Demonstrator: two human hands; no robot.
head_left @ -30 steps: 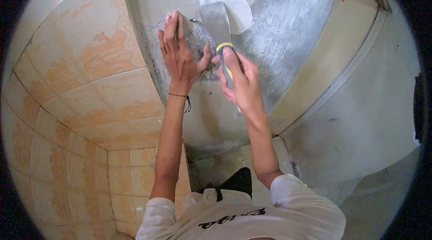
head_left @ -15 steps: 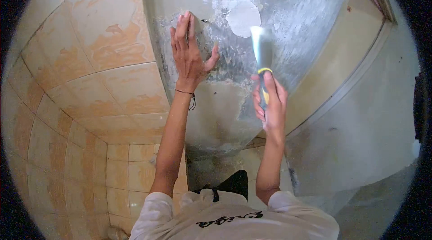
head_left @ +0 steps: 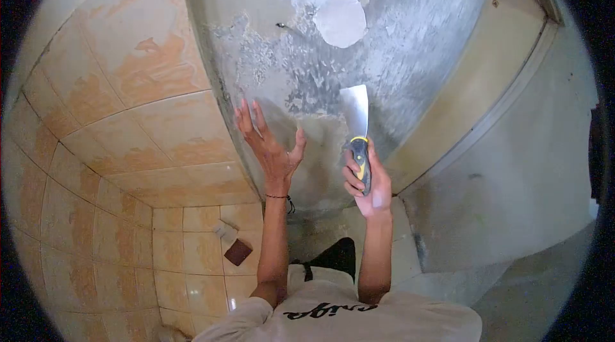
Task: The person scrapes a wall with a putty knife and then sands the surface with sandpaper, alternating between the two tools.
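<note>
Against the grey wall (head_left: 397, 41), left hand (head_left: 272, 146) flat, fingers spread wide; right hand (head_left: 366, 182) beside it, fingers wrapped round a scraper (head_left: 357, 130), blade above the knuckles, pointing up; shirt (head_left: 333, 313) lettering unreadable.

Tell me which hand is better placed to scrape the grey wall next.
Probably the right hand: it grips the putty knife, blade up, near the wall. The left hand is open and holds no tool.
</note>
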